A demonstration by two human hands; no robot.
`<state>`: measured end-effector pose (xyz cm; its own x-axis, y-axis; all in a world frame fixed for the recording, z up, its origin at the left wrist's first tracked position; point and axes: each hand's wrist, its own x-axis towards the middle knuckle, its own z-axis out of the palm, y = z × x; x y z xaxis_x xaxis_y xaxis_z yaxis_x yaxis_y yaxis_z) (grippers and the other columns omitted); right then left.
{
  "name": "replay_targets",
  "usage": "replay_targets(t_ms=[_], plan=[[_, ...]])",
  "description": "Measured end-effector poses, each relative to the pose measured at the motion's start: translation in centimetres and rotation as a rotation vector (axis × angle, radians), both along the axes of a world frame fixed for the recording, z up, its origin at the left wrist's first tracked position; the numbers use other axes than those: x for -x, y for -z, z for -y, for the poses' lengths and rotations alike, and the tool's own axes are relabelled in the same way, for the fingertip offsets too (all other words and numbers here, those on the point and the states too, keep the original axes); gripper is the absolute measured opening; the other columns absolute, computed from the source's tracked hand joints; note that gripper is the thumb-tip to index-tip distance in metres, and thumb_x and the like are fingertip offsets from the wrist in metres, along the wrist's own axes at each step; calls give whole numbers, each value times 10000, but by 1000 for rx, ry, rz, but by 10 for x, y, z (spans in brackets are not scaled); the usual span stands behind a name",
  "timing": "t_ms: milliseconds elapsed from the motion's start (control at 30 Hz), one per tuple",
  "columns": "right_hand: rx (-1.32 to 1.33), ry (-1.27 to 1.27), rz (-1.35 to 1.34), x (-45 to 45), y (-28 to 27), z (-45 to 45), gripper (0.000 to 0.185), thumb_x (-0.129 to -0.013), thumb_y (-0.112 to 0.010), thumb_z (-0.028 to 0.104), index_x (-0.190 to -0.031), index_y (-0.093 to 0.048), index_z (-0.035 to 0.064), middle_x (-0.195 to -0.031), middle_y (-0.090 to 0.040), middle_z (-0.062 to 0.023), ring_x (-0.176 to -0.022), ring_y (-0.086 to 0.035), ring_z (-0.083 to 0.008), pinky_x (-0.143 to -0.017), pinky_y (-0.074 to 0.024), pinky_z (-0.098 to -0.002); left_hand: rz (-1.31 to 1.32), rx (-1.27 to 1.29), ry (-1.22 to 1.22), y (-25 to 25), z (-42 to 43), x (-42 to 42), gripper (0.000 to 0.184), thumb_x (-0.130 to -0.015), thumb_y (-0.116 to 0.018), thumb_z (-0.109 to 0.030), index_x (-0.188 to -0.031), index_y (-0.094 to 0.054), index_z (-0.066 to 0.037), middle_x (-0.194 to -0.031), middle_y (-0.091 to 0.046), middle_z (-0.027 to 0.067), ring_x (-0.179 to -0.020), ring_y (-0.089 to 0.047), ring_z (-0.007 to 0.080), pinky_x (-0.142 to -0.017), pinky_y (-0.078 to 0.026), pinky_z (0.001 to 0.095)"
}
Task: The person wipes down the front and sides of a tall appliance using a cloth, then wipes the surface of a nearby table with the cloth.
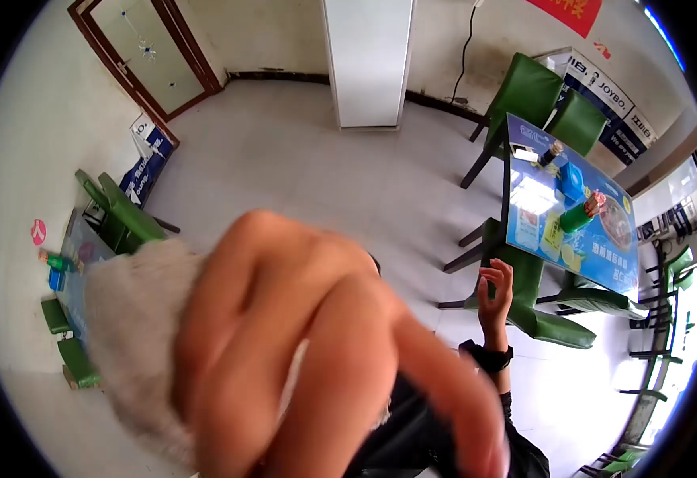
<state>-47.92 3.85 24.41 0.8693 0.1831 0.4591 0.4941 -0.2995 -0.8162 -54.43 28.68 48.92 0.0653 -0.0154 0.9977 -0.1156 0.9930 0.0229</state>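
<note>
My left hand (309, 319) fills the lower middle, very close to the camera and blurred. Its bent fingers point downward and stand apart, one reaching off to the right; some fingertips run out of the picture. No object shows in it. A fuzzy beige sleeve (141, 342) appears beside it on the left. Farther right, my right hand (495, 296) is raised with loosely curved fingers and the thumb apart, holding nothing. A black band (488, 356) circles that wrist. In the view, this hand overlaps a green chair (524, 279) near the table; contact cannot be made out.
At right stands a blue-topped table (536, 223) with a green container (578, 215), a blue box (571, 182) and a small dark bottle (552, 153). Green chairs surround it. A white pillar (368, 64) rises at the back. Another table (78, 239) lines the left wall, near a door (149, 60).
</note>
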Motion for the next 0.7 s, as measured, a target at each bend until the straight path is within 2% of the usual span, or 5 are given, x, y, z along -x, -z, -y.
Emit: replay_targets(t_ms=[33,167,700], plan=[[1,1,3,0,0,4,361,-710,-470,-75,-1061,-428,-5,-987,-475,-121,-824,-547,-188,-705,-449,-276,1,28,-11,-2,1,8,126,-720,-492,-47,-672,-604,-15,-753,-570,105,-845,-531,189,-608,-492,438],[52,22,-26,-4,2,26,365,-724,-465,-71,-1080,-419,-5,-997,-472,-116,-828,-548,-184,-722,-440,-272,2,55,19,-1,22,17,126,-721,-491,-47,-673,-604,-15,-752,-570,105,-843,-531,190,-609,-491,437],[-49,41,-198,7,22,89,355,-736,-469,-50,-1083,-431,9,-1035,-468,-113,-838,-553,-175,-741,-435,-271,-25,34,136,-1,99,7,128,-722,-490,-48,-676,-605,-14,-749,-569,107,-834,-532,194,-615,-488,432]])
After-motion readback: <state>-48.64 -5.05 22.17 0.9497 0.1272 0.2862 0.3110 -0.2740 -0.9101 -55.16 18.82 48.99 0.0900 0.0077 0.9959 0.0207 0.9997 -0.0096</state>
